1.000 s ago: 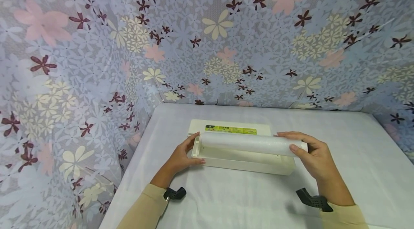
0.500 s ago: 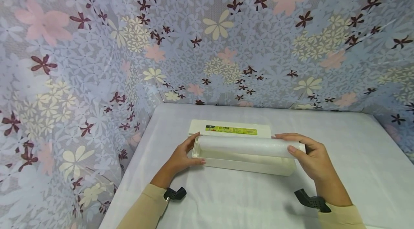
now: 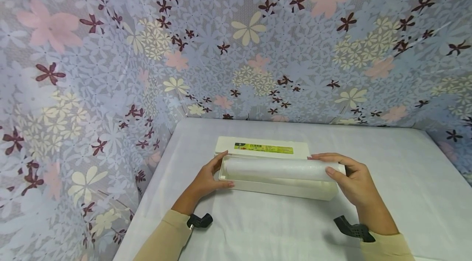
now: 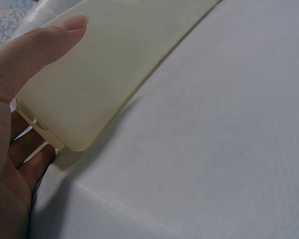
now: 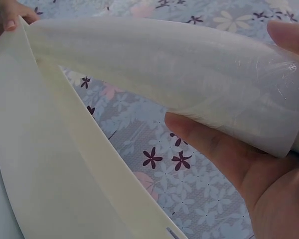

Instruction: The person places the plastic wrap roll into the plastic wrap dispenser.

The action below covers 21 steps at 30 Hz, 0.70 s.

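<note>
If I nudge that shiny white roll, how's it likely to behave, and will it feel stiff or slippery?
The white roll would probably roll readily, being a cylinder. It may feel slippery, since its surface looks glossy. It's likely stiff: the right hand grips one end, and it shows no sag in the head view.

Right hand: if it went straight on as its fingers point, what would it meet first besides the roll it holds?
Likely the lid, just left of the right hand in the head view; height is unclear, so the hand might pass above.
</note>
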{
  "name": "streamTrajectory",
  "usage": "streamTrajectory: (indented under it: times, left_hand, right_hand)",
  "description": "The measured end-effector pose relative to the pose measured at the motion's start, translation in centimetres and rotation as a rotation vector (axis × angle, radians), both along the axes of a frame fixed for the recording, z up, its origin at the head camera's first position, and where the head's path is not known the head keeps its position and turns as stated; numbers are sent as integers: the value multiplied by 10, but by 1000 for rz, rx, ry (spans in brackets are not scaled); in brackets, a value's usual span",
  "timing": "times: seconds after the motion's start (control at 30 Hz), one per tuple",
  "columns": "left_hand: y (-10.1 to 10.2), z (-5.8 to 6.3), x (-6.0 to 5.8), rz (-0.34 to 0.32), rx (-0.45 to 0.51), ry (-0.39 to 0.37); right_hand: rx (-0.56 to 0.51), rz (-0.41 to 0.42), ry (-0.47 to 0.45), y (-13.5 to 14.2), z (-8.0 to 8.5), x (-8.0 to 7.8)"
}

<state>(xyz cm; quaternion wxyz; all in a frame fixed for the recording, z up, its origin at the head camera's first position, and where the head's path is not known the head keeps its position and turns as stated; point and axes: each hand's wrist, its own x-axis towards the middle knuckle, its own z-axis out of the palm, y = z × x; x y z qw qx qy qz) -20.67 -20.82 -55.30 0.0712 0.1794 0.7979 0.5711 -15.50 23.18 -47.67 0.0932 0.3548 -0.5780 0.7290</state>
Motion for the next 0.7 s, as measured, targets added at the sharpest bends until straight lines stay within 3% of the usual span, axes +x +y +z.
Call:
streamTrajectory:
  times: [0.7]
  left_hand:
    - [-1,-2,-1,-30,12,15]
  right_hand:
    - [29,16,7,-5,-10,-6]
